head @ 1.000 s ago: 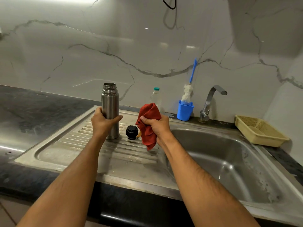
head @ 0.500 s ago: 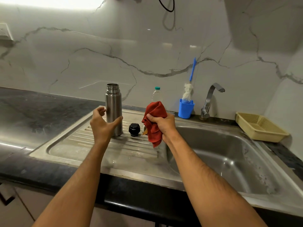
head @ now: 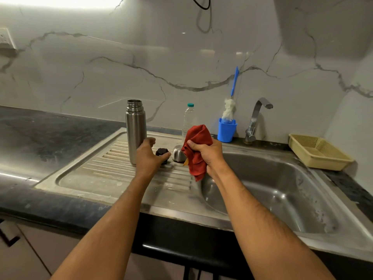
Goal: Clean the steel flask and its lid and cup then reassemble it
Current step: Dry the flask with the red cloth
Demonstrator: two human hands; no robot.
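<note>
The steel flask (head: 136,134) stands upright and uncapped on the ribbed drainboard (head: 105,168). Just right of it, my left hand (head: 150,156) curls its thumb and fingers round the small black lid (head: 161,152), which sits on the drainboard. The steel cup (head: 178,154) stands upside down right of the lid, partly hidden by the red cloth (head: 196,150). My right hand (head: 207,156) grips that bunched cloth above the edge between drainboard and basin.
The steel sink basin (head: 282,190) lies to the right, with a tap (head: 255,120) behind it. A plastic bottle (head: 188,120) and a blue holder (head: 226,130) with a bottle brush stand at the back. A yellow basket (head: 319,152) sits at far right. Dark counter (head: 40,134) is on the left.
My left hand let go of the flask and moved right onto the black lid. The right hand with the cloth shifted slightly, uncovering the steel cup. The camera view rose a little.
</note>
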